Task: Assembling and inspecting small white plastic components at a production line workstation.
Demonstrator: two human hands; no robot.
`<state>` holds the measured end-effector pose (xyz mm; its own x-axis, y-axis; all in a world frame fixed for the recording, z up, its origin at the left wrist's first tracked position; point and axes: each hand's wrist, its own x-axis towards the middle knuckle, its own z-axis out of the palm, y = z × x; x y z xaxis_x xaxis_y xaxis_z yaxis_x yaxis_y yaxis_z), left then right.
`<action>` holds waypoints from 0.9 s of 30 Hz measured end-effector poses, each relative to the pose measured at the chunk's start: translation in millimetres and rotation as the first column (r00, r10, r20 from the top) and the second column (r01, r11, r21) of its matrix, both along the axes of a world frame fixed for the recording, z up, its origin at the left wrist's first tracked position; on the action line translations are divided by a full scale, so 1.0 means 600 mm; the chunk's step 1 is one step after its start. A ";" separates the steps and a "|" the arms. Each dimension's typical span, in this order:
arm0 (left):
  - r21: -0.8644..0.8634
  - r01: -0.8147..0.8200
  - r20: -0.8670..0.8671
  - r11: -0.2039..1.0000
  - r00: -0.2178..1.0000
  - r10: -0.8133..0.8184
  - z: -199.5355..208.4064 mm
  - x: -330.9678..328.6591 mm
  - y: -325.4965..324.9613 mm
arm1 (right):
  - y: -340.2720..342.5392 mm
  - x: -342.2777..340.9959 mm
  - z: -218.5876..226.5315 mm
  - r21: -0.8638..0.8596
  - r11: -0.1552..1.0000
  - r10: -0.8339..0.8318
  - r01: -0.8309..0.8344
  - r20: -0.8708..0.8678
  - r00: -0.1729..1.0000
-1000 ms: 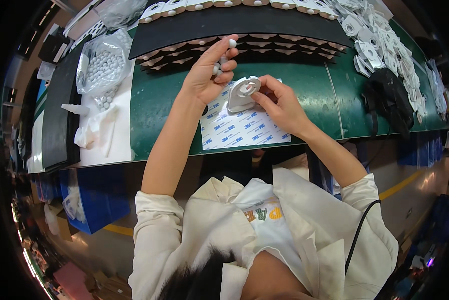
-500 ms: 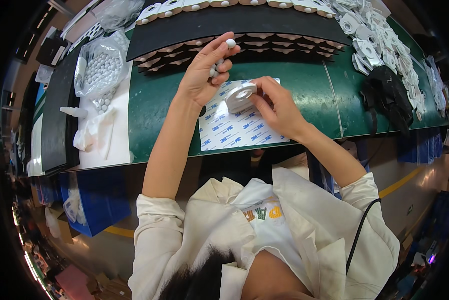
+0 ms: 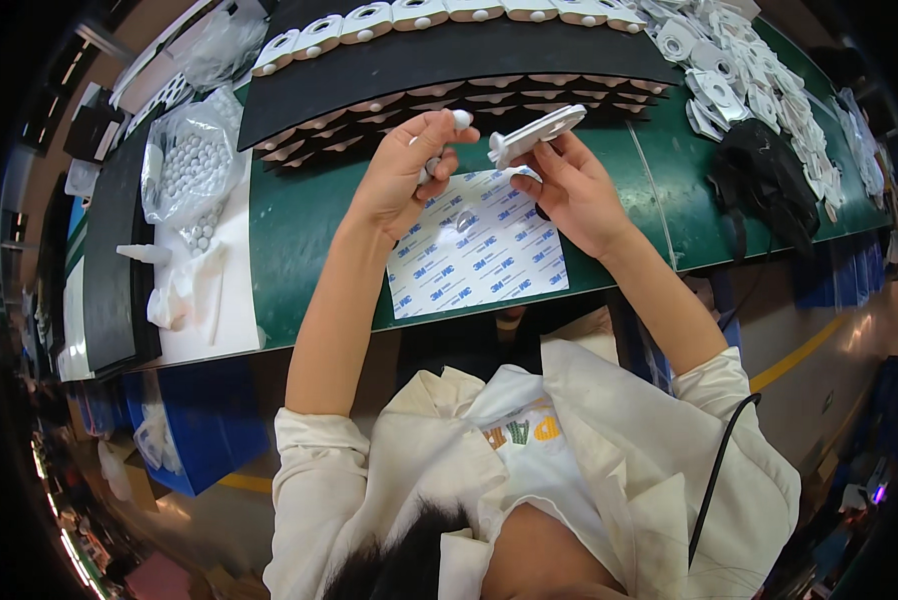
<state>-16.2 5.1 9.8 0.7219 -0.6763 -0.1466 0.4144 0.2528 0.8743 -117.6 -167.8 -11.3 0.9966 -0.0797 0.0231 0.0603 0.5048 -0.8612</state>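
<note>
My left hand [image 3: 401, 172] is closed around several small white balls. One white ball [image 3: 462, 119] is pinched at the tips of its thumb and forefinger, and others [image 3: 430, 168] sit under the curled fingers. To its right, my right hand [image 3: 581, 198] grips a flat white plastic part [image 3: 541, 136] by its near edge. That part is tilted up almost edge-on, its narrow end toward the pinched ball with a small gap between. Below both hands a white sheet with blue print [image 3: 479, 262] lies on the green table [image 3: 314, 235].
Layered black boards [image 3: 449, 62] carrying rows of white parts stand at the back. A clear bag of white balls [image 3: 191, 160] lies left, near a small white nozzle-tipped bottle [image 3: 145, 253]. Loose white parts [image 3: 734, 85] heap at right beside a black cloth-like item [image 3: 764, 185].
My right hand has lifted the white part off the sheet area, tipped it nearly edge-on and brought it up beside the left hand. The left hand keeps its pinch on the ball.
</note>
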 end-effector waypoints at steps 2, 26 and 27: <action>0.024 0.011 -0.007 1.000 1.000 -0.011 -0.007 0.002 0.001 | -0.004 -0.001 0.001 0.091 0.996 0.002 0.000 -0.019 1.000; 0.108 0.017 0.070 0.994 0.997 -0.025 -0.006 -0.015 -0.012 | -0.007 0.002 -0.001 0.081 0.993 -0.084 0.086 -0.027 0.996; 0.111 -0.003 0.096 0.994 0.995 -0.008 -0.006 -0.015 -0.012 | -0.006 0.002 -0.001 0.066 0.994 -0.081 0.083 -0.025 0.996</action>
<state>-25.5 -2.3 5.9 0.7345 -0.6615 -0.1512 0.3280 0.1511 0.9325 -116.6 -171.6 -11.6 0.9868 -0.1617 -0.0073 0.0848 0.5551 -0.8274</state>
